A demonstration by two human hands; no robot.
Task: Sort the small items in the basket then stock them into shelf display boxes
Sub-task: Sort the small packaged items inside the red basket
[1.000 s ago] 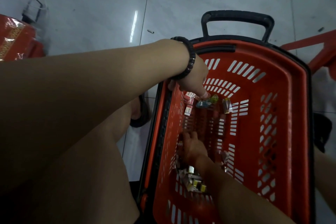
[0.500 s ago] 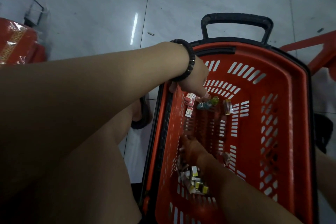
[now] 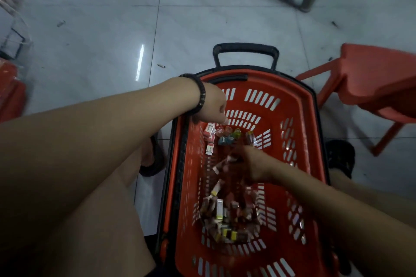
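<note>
Right hand (image 3: 249, 162) moved from near pile (image 3: 227, 216) toward far sweets (image 3: 227, 137), gripping some packets (image 3: 225, 162); left hand (image 3: 211, 108) hovers there, grip unclear.

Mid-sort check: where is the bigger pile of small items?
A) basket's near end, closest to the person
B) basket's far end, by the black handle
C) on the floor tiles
A: the bigger pile lies at the near end of the red basket; only a small group sits at the far end by the left hand.
</note>
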